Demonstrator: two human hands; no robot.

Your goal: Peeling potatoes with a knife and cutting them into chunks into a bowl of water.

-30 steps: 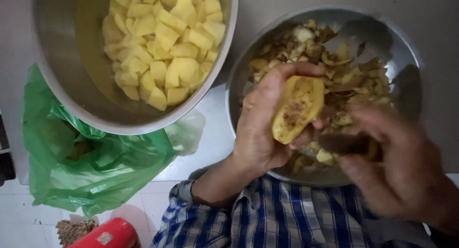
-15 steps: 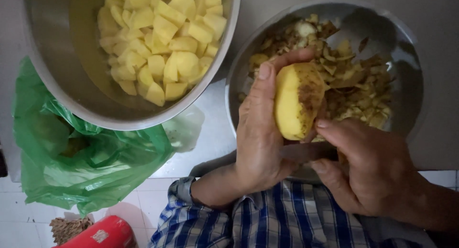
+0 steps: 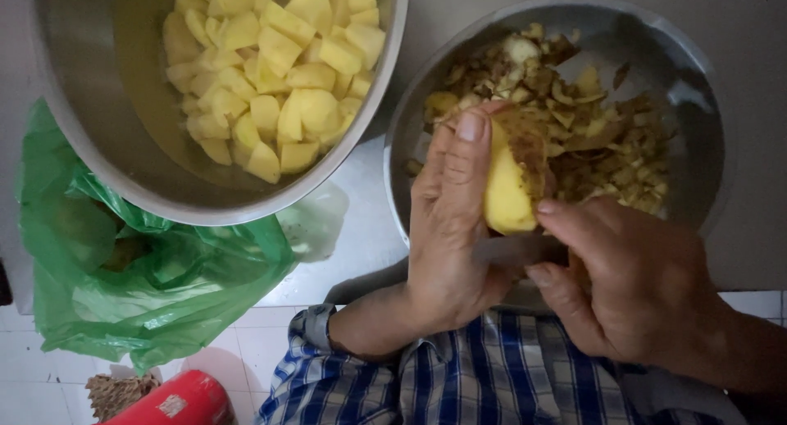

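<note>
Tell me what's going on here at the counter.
A person is peeling a potato over a metal bowl of peelings. The left hand grips the potato, half stripped to yellow, while the right hand works a knife under it. A larger bowl of cut potato chunks sits beside a green plastic bag.

Single head view; looks steeply down; close over hands

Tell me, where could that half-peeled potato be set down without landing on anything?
Bare counter shows between the big bowl of cut pieces and the peel bowl, and along the top right past that bowl's rim. Elsewhere is crowded: green bag at left, both hands around the potato.
</note>
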